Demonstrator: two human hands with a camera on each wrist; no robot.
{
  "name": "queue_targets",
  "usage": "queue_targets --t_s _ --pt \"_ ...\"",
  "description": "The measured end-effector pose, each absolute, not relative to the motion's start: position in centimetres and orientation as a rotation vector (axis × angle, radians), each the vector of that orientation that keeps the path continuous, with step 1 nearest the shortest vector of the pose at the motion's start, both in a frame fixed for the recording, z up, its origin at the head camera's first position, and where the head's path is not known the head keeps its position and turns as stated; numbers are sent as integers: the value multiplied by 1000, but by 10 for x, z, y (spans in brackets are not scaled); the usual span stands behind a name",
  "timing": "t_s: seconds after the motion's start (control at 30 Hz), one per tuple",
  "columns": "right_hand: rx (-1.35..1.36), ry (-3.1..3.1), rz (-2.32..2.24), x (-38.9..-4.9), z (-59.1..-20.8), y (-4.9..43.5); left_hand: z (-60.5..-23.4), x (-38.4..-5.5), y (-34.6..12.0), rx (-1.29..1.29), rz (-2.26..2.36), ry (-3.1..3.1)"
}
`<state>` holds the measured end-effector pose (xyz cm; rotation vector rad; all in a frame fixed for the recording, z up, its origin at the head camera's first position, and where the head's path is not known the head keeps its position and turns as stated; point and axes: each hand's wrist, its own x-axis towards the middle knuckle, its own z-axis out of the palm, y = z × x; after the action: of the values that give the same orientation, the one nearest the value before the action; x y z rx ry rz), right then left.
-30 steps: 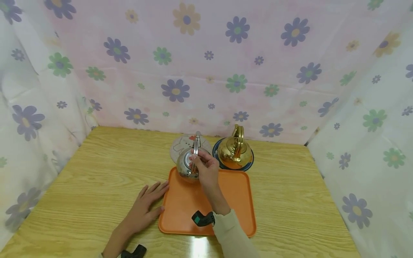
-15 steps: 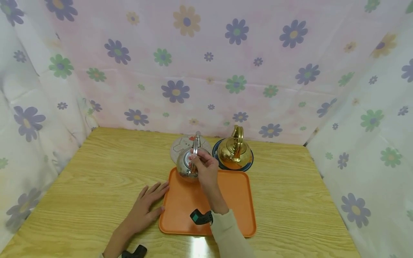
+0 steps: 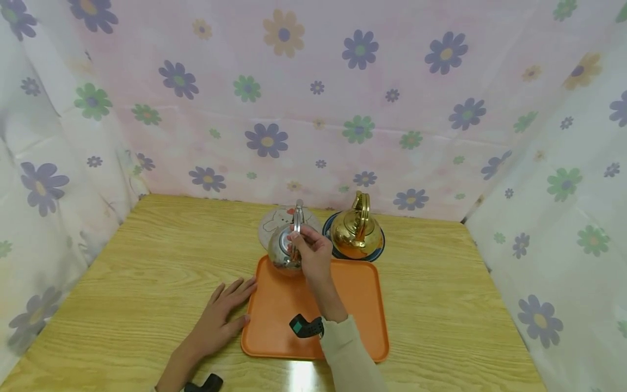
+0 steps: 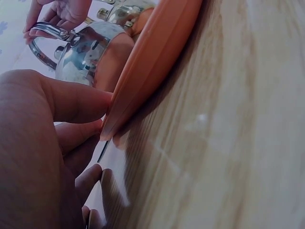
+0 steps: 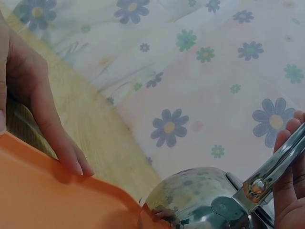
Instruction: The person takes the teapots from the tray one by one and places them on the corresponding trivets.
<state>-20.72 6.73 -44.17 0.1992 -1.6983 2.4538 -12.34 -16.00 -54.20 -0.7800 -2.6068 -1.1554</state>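
A shiny silver kettle point(image 3: 282, 251) stands at the far left corner of an orange tray point(image 3: 352, 305); whether its base rests on the tray cannot be told. My right hand point(image 3: 315, 256) grips the kettle's raised handle, fingers curled round the metal, as the right wrist view also shows at the handle point(image 5: 281, 164). On the tray's left side lies my left hand point(image 3: 222, 313), fingers spread and fairly straight. Its thumb and fingertips touch the tray rim point(image 4: 138, 90) in the left wrist view. Part of the silver kettle is hidden behind my right hand.
Behind the tray on the right, a gold kettle point(image 3: 354, 234) stands on a dark blue plate point(image 3: 377, 255). A round pale mat point(image 3: 268, 231) with a rabbit drawing lies at the back, partly behind the silver kettle. Flowered cloth point(image 3: 318, 109) surrounds the wooden table point(image 3: 161, 272).
Almost nothing differs. My right forearm has shifted very slightly left, with the hand still gripping the silver kettle's handle. My left hand stays at the tray.
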Motion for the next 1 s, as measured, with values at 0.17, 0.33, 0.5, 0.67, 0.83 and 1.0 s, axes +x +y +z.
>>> queue_targets --t_s 0.17,0.33,0.5,0.67,0.83,1.0 --pt "202 -1690 2464 -209 -442 68 -542 -123 -160 -782 -1171 -2601" --pt "184 -1695 2458 -212 -441 69 -543 -123 -160 -782 -1176 -2613" --pt "172 -1707 2469 -215 -440 70 -543 -122 -160 -776 -1177 -2613" --pt "172 -1725 2455 -217 -440 70 -544 -122 -160 -779 -1174 -2608" --pt "178 -1763 2423 -220 -440 70 -544 -123 -160 -780 -1169 -2609" --pt "196 -1743 2425 -222 -440 71 -543 -122 -160 -780 -1169 -2611"
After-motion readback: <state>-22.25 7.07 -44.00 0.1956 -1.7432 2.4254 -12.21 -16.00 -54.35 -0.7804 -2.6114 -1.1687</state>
